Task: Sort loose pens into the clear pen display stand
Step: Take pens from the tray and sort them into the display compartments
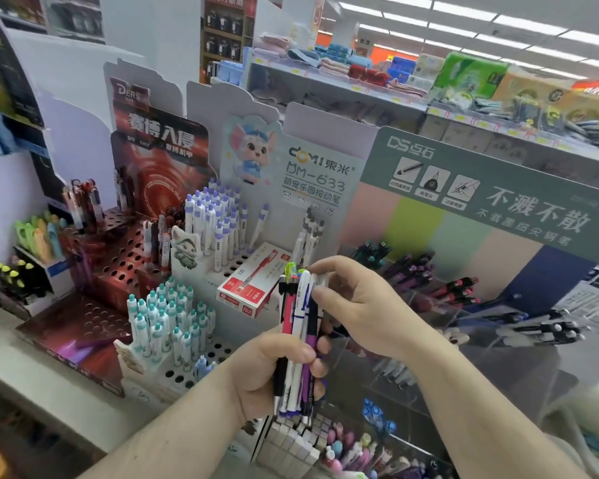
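My left hand (270, 375) grips a bunch of loose pens (300, 326) upright: black, pink, white and purple barrels with the clip ends up. My right hand (357, 305) reaches over from the right and pinches the top of one pen in the bunch between thumb and fingers. Behind and to the right of both hands stands the clear pen display stand (481, 340), stepped, with dark, purple, red and blue pens lying in its compartments. Its lower front compartments are partly hidden by my right forearm.
A white perforated pen stand (201, 271) with purple-capped and teal-capped pens stands left of my hands, with a red-and-white pen box (253, 288) lying on it. A dark red perforated stand (118, 257) is further left. Erasers and small items (325, 447) fill trays below.
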Demonstrator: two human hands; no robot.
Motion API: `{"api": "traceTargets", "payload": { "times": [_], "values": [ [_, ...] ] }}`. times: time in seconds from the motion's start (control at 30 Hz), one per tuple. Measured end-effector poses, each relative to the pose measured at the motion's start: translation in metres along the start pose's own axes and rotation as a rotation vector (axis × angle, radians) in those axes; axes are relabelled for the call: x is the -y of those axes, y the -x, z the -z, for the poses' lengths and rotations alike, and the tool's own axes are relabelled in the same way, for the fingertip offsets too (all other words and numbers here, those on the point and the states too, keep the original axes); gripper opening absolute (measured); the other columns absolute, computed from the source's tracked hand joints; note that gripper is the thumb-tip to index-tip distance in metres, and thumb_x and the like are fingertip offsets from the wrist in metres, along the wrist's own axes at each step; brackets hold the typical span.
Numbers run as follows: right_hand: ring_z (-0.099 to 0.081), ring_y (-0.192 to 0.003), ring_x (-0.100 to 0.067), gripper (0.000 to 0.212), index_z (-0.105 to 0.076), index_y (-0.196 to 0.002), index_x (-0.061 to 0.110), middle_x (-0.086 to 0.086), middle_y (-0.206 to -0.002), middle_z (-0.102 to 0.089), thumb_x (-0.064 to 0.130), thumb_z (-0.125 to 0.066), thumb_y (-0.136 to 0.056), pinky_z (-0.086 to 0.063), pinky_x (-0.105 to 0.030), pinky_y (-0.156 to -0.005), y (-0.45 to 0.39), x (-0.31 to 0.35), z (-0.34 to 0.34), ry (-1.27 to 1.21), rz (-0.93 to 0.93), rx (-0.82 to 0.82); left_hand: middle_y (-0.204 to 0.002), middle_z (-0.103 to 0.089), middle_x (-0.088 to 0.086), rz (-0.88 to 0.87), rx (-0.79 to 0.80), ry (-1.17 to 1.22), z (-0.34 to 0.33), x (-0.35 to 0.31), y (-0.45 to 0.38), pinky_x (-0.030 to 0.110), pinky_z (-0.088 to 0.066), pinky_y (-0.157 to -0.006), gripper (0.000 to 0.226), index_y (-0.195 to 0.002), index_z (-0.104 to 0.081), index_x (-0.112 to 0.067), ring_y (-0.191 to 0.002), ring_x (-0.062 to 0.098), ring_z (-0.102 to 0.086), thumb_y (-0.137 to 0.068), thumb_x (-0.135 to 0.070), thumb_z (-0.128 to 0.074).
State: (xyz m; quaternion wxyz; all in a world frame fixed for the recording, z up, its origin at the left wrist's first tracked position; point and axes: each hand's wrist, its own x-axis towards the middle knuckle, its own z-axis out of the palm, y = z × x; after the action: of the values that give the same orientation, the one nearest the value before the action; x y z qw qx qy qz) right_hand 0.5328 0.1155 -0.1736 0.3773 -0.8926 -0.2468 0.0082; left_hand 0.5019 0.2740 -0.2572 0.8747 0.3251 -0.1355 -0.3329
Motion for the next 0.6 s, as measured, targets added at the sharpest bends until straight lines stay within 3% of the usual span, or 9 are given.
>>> {"api": "traceTargets", "payload": {
  "times": [0.07,0.2,0.33,0.43,0.5,0.6],
  "values": [
    [-0.056,-0.068,-0.022,0.010,-0.058,-0.106,0.032,-0.003,-0.081,-0.063,0.034,-0.061,-0.097,-0.052,-0.040,-0.067,0.004,-0.004,0.003,-0.056,-0.039,0.016,-0.079,-0.061,0.002,0.036,0.034,0.007,0.000,0.003,0.000,0.032,-0.054,-0.060,0.034,-0.096,-0.065,-0.008,-0.062,0.015,-0.063,-0.064,0.002,-0.072],
    [-0.046,-0.049,-0.015,0.011,-0.057,-0.099,0.009,0.000,-0.064,-0.053,0.019,-0.062,-0.098,-0.037,-0.028,-0.047,0.014,-0.014,0.007,-0.409,-0.159,0.001,-0.078,-0.060,0.001,0.109,0.107,0.046,-0.002,0.008,-0.003,0.031,-0.055,-0.060,0.034,-0.092,-0.067,-0.008,-0.063,0.014,-0.063,-0.062,-0.003,-0.082],
    [-0.048,-0.048,-0.016,0.015,-0.059,-0.090,0.008,-0.008,-0.066,-0.055,0.020,-0.067,-0.086,-0.039,-0.027,-0.044,0.025,-0.022,0.010,-0.726,-0.221,-0.071,-0.076,-0.062,0.000,0.205,0.168,0.080,0.000,0.014,-0.010,0.027,-0.054,-0.064,0.027,-0.092,-0.069,-0.009,-0.066,0.011,-0.064,-0.068,-0.008,-0.080],
    [-0.044,-0.047,-0.014,0.017,-0.058,-0.083,0.010,-0.003,-0.061,-0.055,0.022,-0.069,-0.077,-0.038,-0.022,-0.043,0.033,-0.027,0.015,-0.855,-0.260,-0.143,-0.078,-0.062,0.003,0.240,0.156,0.107,-0.005,0.019,-0.017,0.029,-0.056,-0.062,0.040,-0.102,-0.062,-0.006,-0.064,0.014,-0.064,-0.067,-0.005,-0.080],
    [-0.043,-0.047,-0.013,0.014,-0.061,-0.078,0.012,-0.003,-0.061,-0.054,0.022,-0.070,-0.076,-0.037,-0.022,-0.043,0.037,-0.031,0.019,-0.843,-0.275,-0.206,-0.079,-0.061,0.004,0.250,0.154,0.159,-0.009,0.023,-0.022,0.030,-0.056,-0.060,0.046,-0.106,-0.057,-0.004,-0.064,0.015,-0.065,-0.066,-0.002,-0.080],
    [-0.042,-0.051,-0.016,0.015,-0.066,-0.074,0.018,-0.003,-0.063,-0.055,0.015,-0.069,-0.089,-0.035,-0.029,-0.049,0.043,-0.036,0.028,-0.714,-0.280,-0.313,-0.081,-0.066,0.003,0.279,0.208,0.174,-0.012,0.025,-0.027,0.027,-0.055,-0.066,0.028,-0.100,-0.064,-0.003,-0.069,0.014,-0.067,-0.075,-0.004,-0.075]
  ]
}}
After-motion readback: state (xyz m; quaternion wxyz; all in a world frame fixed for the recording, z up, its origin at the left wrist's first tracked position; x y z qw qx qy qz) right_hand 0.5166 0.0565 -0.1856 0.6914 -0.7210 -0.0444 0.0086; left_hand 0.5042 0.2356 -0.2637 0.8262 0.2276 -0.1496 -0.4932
